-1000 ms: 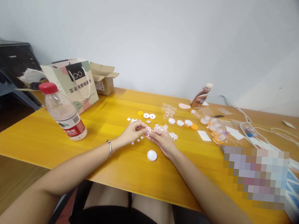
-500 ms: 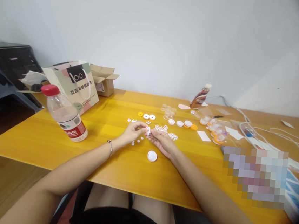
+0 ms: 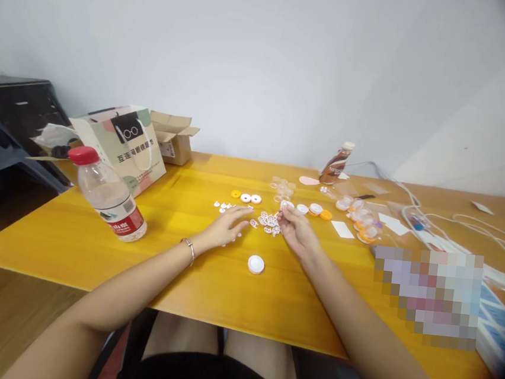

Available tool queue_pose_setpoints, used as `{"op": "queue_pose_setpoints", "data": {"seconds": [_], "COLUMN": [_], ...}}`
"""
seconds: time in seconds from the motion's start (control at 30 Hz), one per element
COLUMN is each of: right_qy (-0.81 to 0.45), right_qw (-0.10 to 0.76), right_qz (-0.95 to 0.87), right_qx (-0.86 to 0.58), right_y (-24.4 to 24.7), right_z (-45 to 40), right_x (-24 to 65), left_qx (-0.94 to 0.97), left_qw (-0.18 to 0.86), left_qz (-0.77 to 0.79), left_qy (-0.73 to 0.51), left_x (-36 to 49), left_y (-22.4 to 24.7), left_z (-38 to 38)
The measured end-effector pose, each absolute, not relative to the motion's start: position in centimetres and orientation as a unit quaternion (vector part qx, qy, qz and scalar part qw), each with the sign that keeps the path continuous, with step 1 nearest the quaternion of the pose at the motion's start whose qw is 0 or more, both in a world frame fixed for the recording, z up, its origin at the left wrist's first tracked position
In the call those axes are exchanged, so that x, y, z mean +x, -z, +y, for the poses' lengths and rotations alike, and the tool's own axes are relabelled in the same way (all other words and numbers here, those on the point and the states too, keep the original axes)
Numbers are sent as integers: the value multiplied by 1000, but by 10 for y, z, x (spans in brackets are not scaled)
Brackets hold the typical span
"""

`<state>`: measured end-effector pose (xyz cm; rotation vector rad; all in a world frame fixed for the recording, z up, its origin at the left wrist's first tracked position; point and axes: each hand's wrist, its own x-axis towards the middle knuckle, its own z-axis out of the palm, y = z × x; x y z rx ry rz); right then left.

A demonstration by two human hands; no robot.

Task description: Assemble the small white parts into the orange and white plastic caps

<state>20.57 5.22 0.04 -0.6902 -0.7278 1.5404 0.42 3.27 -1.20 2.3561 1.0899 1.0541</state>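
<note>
Over the middle of the table, my left hand point(image 3: 226, 225) is open, its fingers stretched to the right and the thumb apart. Small white pegged pieces point(image 3: 223, 207) lie just beyond it, and a few tiny white discs are partly hidden under it. My right hand point(image 3: 298, 231) is closed in a pinch beside a pile of white perforated discs point(image 3: 269, 221). What its fingertips hold, if anything, is too small to make out. A white round cap point(image 3: 286, 205) shows just behind those fingertips. Nearer to me lies a white round case point(image 3: 256, 265).
White rings point(image 3: 250, 199) and a yellow ring point(image 3: 235, 194) lie behind the hands, near clear round covers point(image 3: 283, 187). A water bottle point(image 3: 111, 200), paper bag point(image 3: 126, 147) and carton point(image 3: 174, 140) stand left. A brown bottle point(image 3: 338, 164), orange-and-white cases point(image 3: 367, 230) and cables point(image 3: 406, 195) occupy the right.
My hands were together on a small white perforated piece; they are now apart. The left has opened, and the right has moved right and away to the pile's edge.
</note>
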Motion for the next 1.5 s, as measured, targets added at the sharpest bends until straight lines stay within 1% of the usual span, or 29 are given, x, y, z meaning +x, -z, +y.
{"op": "queue_pose_setpoints", "data": {"seconds": [0.1, 0.17, 0.3, 0.53, 0.77, 1.2, 1.3, 1.5], "right_qy": [-665, -663, -668, -679, -684, -697, -701, -710], "right_qw": [601, 586, 550, 521, 504, 481, 465, 443], "right_qz": [-310, -318, -335, -347, -350, -370, -388, -404], "right_qx": [-317, -340, -372, -383, -396, -382, -376, -370], "right_y": [3, 5, 4, 1, 6, 9, 8, 6], "right_z": [54, 51, 43, 39, 37, 32, 30, 25], "right_x": [205, 200, 194, 192, 187, 182, 181, 177], "left_qx": [882, 900, 900, 870, 817, 728, 745, 779], "left_qw": [100, 70, 54, 93, 117, 299, 296, 240], "left_qz": [359, 348, 357, 397, 430, 414, 391, 377], "left_qy": [-288, -254, -242, -277, -366, -458, -452, -439], "left_x": [7, 9, 9, 3, 3, 1, 1, 4], "left_y": [15, 16, 17, 21, 8, -1, -4, -9], "left_z": [33, 32, 33, 39, 31, 27, 25, 19]}}
